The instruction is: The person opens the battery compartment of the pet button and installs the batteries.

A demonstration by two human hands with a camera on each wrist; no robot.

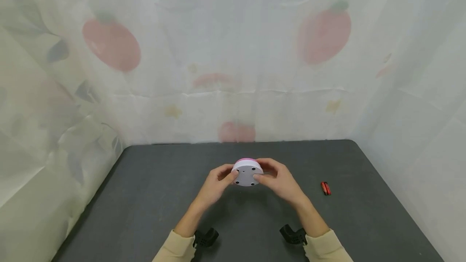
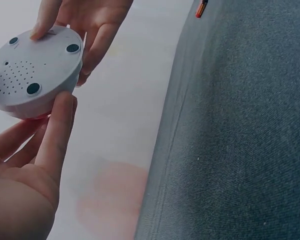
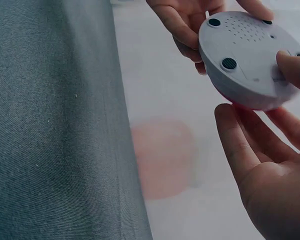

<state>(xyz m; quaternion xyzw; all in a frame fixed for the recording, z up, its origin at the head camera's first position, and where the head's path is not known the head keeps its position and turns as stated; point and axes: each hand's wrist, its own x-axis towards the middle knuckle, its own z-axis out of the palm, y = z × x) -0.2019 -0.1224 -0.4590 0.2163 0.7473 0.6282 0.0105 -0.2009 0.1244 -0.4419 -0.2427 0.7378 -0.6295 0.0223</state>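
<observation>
Both hands hold a round white plastic device with a pink far side, raised over the table. Its flat underside faces me, with several dark round feet and a patch of small speaker holes. My left hand grips the left edge, thumb on the underside and fingers behind. On the opposite edge my right hand does likewise; in the right wrist view its thumb presses near a panel outline. The pink side is mostly hidden from all views.
Two red batteries lie side by side on the dark grey table, right of the hands. White curtains with fruit prints close off the back and both sides. Black camera mounts sit at the wrists.
</observation>
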